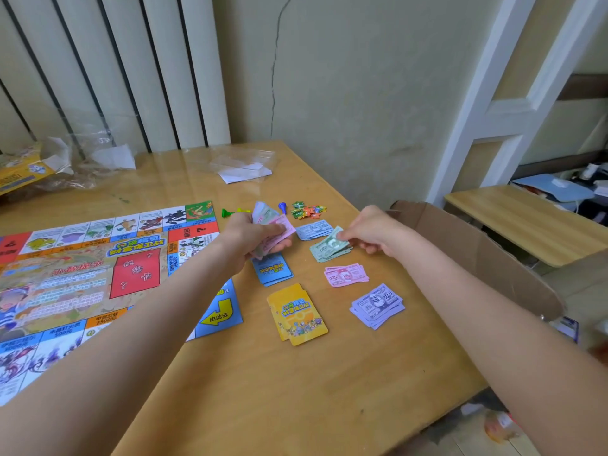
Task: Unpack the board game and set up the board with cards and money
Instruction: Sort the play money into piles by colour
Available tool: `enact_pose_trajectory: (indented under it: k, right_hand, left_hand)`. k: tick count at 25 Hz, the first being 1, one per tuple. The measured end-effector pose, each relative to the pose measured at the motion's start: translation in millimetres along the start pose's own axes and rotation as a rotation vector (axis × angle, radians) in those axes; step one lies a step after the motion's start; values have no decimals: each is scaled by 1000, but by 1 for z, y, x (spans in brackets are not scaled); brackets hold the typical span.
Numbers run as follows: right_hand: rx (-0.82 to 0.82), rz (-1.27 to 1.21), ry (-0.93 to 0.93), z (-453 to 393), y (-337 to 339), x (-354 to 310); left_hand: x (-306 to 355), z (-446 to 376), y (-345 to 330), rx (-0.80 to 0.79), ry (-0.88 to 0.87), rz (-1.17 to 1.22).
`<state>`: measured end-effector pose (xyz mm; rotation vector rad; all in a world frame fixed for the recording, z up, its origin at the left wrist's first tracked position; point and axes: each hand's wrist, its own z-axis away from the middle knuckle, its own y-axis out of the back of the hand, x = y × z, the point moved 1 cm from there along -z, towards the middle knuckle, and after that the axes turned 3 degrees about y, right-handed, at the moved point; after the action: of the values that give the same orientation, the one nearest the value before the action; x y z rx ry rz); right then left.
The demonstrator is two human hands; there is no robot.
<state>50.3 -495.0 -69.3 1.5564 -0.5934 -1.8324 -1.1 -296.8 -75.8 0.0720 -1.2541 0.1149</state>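
The board (82, 274) is unfolded flat on the left part of the tabletop (263, 390), and everything else sits off its right edge. The left hand (253, 236) is just past the board's far right corner, fingers curled around a mixed wad of bills (273, 225) with a pink one on top. The right hand (375, 233) is further right of the board and pinches a green bill (334, 240) by its end, right over the green pile (329, 251); the bill looks like it's touching the pile, but I can't tell for sure. Beyond that pile, away from the board's near edge, there's a blue pile (314, 229), and nearer than it come a pink pile (345, 274) and then a purple pile (376, 306), all in a loose column well right of the board. Between that column and the board lie the blue cards (273, 269), partly under the left hand, and the yellow cards (297, 314) closer to me. Just off the board's far right corner lie a green pawn (226, 212) and a blue pawn (282, 207), plus a little heap of star tokens (307, 210). Clear plastic wrap (241, 166) lies farther back, and a cardboard box (477, 255) stands at the tabletop's right edge.
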Motion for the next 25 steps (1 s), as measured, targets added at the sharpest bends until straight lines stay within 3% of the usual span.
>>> enact_pose_trajectory:
  k: [3, 5, 7, 9, 10, 17, 25]
  right_hand:
    - [46, 427, 41, 0, -7, 0]
    - [131, 532, 77, 5, -5, -8]
    - [137, 266, 181, 8, -1, -16]
    - [-100, -185, 267, 17, -3, -27]
    - [-200, -298, 286, 22, -5, -31]
    - [-135, -285, 370, 27, -3, -33]
    - [-147, -161, 500, 39, 8, -31]
  left_hand:
    - [1, 3, -9, -17, 8, -47]
    - [3, 6, -13, -57, 6, -40]
    - [4, 8, -15, -116, -9, -18]
    - [4, 10, -16, -174, -30, -7]
    - [3, 12, -16, -199, -39, -6]
    - [6, 26, -10, -483, 155, 279]
    - [10, 29, -8, -260, 55, 19]
